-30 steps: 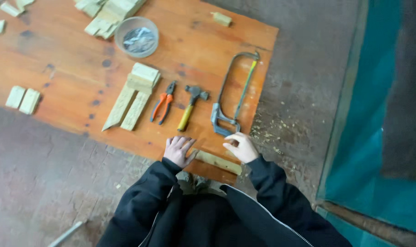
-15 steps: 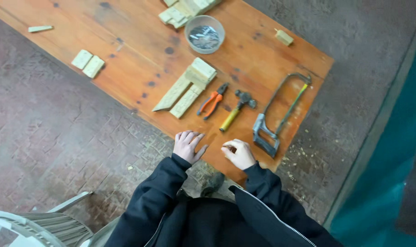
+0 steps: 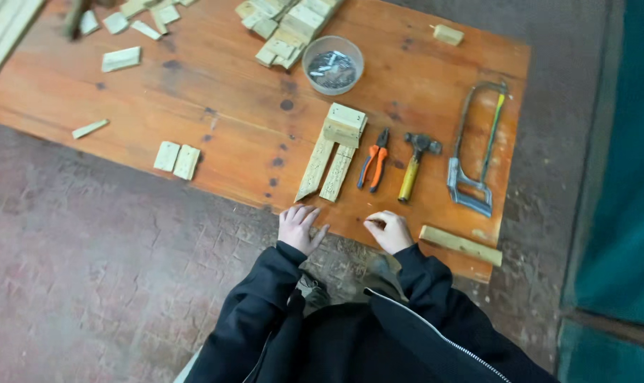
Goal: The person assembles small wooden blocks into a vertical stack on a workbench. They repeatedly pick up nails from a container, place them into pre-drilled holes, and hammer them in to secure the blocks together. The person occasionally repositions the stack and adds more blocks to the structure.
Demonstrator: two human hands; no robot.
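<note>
My left hand [image 3: 298, 225] lies flat on the near edge of the orange-brown wooden table [image 3: 215, 92], fingers apart, holding nothing. My right hand [image 3: 390, 230] rests on the same edge with its fingers curled and thumb and forefinger pinched together; nothing shows between them. Just beyond my left hand lie two long pointed wooden slats [image 3: 327, 169] with short blocks stacked on their far ends. Orange-handled pliers [image 3: 373, 162], a yellow-handled hammer [image 3: 414, 167] and a hacksaw [image 3: 474, 159] lie in a row to their right. A wooden stick [image 3: 460, 245] lies right of my right hand.
A clear bowl of nails [image 3: 332, 65] stands behind the slats, with a pile of wood blocks [image 3: 286, 25] beyond it. Two small blocks [image 3: 177, 159] and other offcuts lie on the table's left. Reddish brick floor [image 3: 88, 269] is below; a teal wall [image 3: 619, 177] is at right.
The view has swung so more of the table's left side shows. My hands stay at the near edge; the right hand, earlier over the wooden stick, now sits to its left.
</note>
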